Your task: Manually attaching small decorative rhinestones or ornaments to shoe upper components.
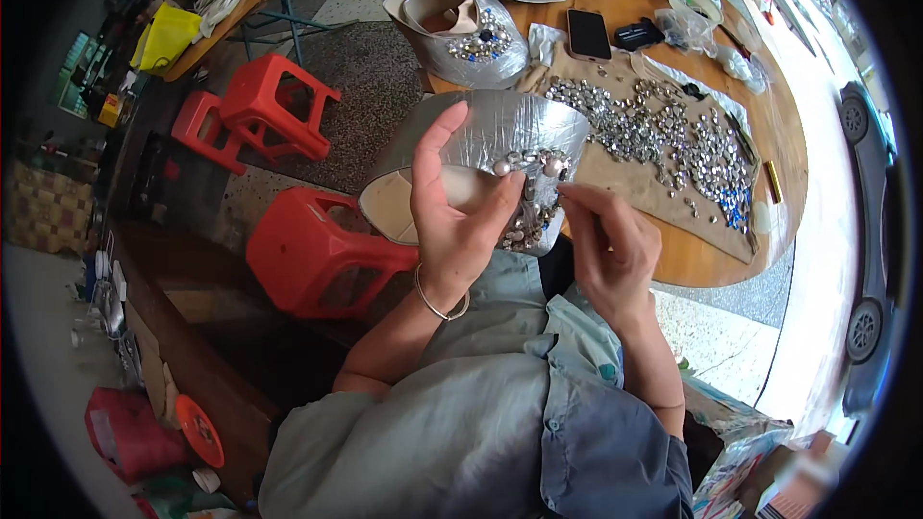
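"Where is the silver film-wrapped band (481,120)?"

"Raised above the lap, just off the near left side of the round wooden table (716,267)."

"Which way does it point?"

"Its long axis runs roughly left to right across the body, rising a little to the right. The mouth, with beige lining, faces lower left; the end with the beadwork (524,233) is at the right."

"And the grip?"

"The left hand (457,245) has its thumb pressed on the beadwork and one finger raised before the silver wall; the band sits around and beyond that hand, its other fingers hidden. The right hand (615,250) makes a narrow pinch just at the beaded end's right edge. I can't tell whether anything is in it."

"What's around them?"

"A brown cloth (625,173) on the table, scattered with faceted stones (591,111). Beyond it, a smartphone (588,35), and to its left a second beaded band (444,56). Left of the lap stands a red plastic stool (284,240)."
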`<move>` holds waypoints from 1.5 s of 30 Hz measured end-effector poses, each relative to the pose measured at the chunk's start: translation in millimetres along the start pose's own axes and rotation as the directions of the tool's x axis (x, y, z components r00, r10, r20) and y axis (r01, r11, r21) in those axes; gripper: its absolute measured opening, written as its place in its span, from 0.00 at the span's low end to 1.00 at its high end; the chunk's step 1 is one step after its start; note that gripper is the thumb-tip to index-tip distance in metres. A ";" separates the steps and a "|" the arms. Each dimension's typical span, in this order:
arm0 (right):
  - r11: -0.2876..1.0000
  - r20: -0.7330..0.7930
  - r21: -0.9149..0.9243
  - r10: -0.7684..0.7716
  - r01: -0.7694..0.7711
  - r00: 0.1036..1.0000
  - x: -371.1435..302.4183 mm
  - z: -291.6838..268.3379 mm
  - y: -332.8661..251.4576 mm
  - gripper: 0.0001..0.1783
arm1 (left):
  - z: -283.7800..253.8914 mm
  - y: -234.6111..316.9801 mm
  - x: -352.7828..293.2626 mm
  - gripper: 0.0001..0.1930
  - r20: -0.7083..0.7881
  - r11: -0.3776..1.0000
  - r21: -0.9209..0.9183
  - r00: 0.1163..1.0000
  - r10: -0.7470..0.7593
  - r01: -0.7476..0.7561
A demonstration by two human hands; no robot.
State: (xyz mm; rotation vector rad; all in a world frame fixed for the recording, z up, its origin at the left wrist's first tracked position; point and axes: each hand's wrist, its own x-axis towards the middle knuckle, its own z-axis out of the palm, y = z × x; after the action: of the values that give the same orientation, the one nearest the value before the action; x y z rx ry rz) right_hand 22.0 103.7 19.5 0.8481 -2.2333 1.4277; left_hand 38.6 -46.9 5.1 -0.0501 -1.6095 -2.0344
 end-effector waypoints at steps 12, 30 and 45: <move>0.987 0.001 -0.138 -0.080 0.080 0.997 1.2 8.0 3.6 0.10 | 8.0 -4.8 -3.9 0.34 0.120 0.990 0.120 0.991 0.060 -0.074; 0.953 -0.085 0.111 0.291 -0.281 0.953 -3.8 19.4 5.5 0.24 | 16.7 -22.3 -11.1 0.26 0.543 0.523 0.387 0.646 0.537 -0.760; -0.021 0.535 0.809 0.438 -0.587 0.722 -12.7 -12.2 55.3 0.38 | 5.1 -3.4 12.9 0.32 0.505 0.950 -0.117 0.841 -0.194 0.289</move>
State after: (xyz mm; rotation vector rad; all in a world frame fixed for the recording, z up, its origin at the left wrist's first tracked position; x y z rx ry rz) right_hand -4.9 135.7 -20.9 0.2297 -1.4149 3.4504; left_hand 24.6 -46.7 8.0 -0.4935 -1.7773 -2.5184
